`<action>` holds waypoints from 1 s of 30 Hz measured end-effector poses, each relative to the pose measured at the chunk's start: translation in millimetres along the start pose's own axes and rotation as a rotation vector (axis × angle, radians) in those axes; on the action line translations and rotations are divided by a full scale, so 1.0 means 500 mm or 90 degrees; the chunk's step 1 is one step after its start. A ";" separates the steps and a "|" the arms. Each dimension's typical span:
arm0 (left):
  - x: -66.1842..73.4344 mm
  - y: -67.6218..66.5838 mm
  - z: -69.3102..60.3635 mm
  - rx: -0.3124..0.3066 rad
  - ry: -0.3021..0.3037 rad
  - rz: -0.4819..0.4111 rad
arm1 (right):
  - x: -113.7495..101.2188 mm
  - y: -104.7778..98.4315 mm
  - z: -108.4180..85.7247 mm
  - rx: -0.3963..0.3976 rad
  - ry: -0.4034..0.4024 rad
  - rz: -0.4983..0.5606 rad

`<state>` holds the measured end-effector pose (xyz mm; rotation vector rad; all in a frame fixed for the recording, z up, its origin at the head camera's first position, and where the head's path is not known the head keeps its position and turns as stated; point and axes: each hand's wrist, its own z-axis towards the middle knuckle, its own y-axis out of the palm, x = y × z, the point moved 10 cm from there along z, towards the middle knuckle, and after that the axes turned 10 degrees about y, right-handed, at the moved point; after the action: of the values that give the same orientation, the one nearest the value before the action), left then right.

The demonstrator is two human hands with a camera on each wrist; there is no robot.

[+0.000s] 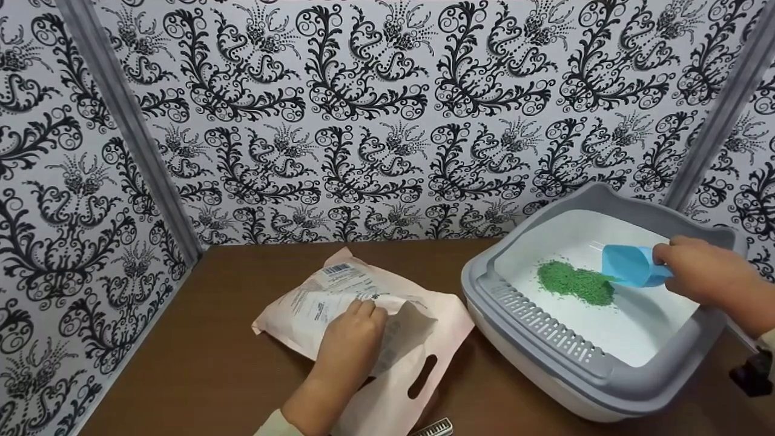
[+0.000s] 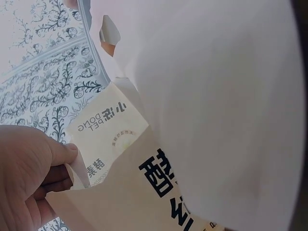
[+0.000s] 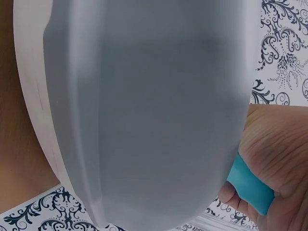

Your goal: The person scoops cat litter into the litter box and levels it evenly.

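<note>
In the head view my left hand (image 1: 354,333) pinches the open edge of a pale pink bag (image 1: 393,387) that lies on the table; the left wrist view shows my thumb and fingers (image 2: 72,154) on its printed edge (image 2: 108,134). My right hand (image 1: 708,272) grips the handle of a blue scoop (image 1: 629,265) over the grey-rimmed litter box (image 1: 527,327). The scoop is tilted, its mouth facing left, close to green granules (image 1: 575,283) heaped on the white floor of the box. In the right wrist view the box wall hides most of the scoop (image 3: 250,185).
The brown table (image 1: 212,351) stands against black-and-white patterned walls (image 1: 375,121). A small silver slotted object (image 1: 437,427) lies at the front edge of the head view, beside the bag. The box's raised rim stands right of the bag.
</note>
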<state>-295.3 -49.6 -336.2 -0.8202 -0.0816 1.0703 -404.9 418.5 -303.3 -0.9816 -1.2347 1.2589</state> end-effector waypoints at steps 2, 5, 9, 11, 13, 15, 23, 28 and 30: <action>0.000 0.000 0.000 -0.001 -0.001 -0.001 | 0.000 -0.002 -0.001 0.005 -0.004 0.003; -0.001 0.001 -0.001 -0.003 -0.001 -0.002 | 0.001 -0.003 -0.002 0.005 -0.001 0.005; -0.001 0.002 0.000 -0.005 -0.002 -0.003 | 0.006 0.002 -0.004 -0.003 0.004 0.009; -0.001 0.001 0.000 -0.004 -0.002 -0.002 | 0.009 0.005 -0.004 -0.004 0.007 0.015; -0.001 0.002 0.000 -0.004 -0.003 -0.005 | 0.010 0.006 -0.003 0.006 0.003 0.021; -0.001 0.002 0.000 -0.002 -0.003 -0.007 | 0.010 0.006 -0.003 0.016 0.001 0.028; -0.001 0.003 -0.003 0.010 0.000 -0.010 | -0.008 0.006 -0.010 0.039 0.006 0.058; -0.001 0.002 -0.003 0.014 0.003 -0.011 | -0.022 0.011 -0.020 0.073 0.008 0.104; -0.001 0.002 -0.003 0.015 0.003 -0.011 | -0.023 0.014 -0.023 0.084 0.013 0.132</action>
<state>-295.9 -50.5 -337.9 -0.7989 -0.0717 1.0515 -393.5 409.0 -313.2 -1.0434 -1.0400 1.4676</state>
